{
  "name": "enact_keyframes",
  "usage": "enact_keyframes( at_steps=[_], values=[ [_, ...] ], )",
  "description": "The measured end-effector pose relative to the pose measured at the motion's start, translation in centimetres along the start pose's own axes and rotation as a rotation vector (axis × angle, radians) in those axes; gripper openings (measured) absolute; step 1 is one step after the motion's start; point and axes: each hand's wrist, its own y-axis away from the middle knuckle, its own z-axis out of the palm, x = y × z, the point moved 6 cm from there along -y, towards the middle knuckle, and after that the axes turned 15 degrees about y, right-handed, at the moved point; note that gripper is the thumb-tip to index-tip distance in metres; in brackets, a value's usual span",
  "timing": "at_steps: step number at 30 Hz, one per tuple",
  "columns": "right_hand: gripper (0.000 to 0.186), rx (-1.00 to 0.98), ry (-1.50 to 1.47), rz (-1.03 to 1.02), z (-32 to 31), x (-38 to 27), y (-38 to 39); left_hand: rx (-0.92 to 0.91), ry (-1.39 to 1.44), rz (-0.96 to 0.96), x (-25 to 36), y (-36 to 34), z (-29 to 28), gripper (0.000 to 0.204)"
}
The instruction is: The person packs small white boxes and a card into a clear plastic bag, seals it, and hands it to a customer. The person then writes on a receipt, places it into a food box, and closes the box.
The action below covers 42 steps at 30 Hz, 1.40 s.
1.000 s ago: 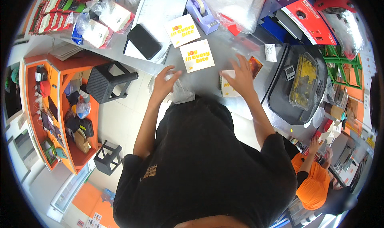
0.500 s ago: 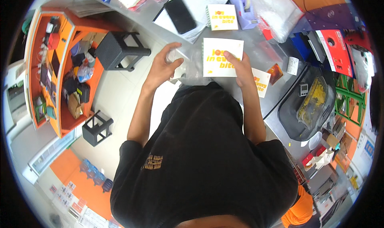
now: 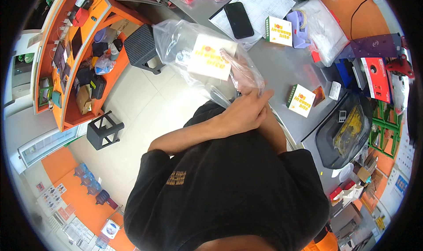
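Observation:
My right hand (image 3: pixel 242 72) is inside a clear plastic bag (image 3: pixel 169 35), its fingers closed on the edge of a white box (image 3: pixel 207 59) with yellow lettering. Bag and box hang in the air left of the table's edge. Crossing over my right wrist, my left hand (image 3: pixel 247 112) has its fingers bent at the bag's mouth and seems to pinch the film there; its fingertips are partly hidden. Two similar boxes stand on the metal table: one box (image 3: pixel 301 100) to the right of my hands, another box (image 3: pixel 278 30) farther back.
A lilac tape dispenser (image 3: pixel 299 30) stands at the back, beside a pile of clear plastic bags (image 3: pixel 326 30). A black phone (image 3: pixel 239 20) lies on a written sheet (image 3: pixel 269 4). To the right is a dark bag (image 3: pixel 341 136). Black stools (image 3: pixel 141 46) stand on the floor at left.
The box in my right hand has moved left and is now inside a clear bag. My left hand, open before, has crossed over to my right wrist. The view has shifted.

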Motion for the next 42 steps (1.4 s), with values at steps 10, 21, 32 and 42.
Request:
enact_keyframes(
  at_steps=[10, 21, 32, 42],
  values=[
    [0.049, 0.088, 0.141, -0.087, -2.5, 3.1, 0.8, -0.561, 0.379, 0.325, 6.3, 1.2, 4.4, 0.033],
    [0.046, 0.045, 0.156, -0.311, -12.2, -0.3, 3.9, -0.373, 0.743, -0.079, 2.9, -7.5, -3.1, 0.023],
    [0.060, 0.509, 0.283, 0.190, -25.3, 11.7, -6.5, -0.341, 0.572, -0.161, 2.2, -12.7, -4.7, 0.031],
    [0.057, 0.346, 0.025, 0.149, -21.6, 2.1, 5.3, 0.012, 0.489, -0.136, -14.5, -17.5, -2.5, 0.044]
  ],
)
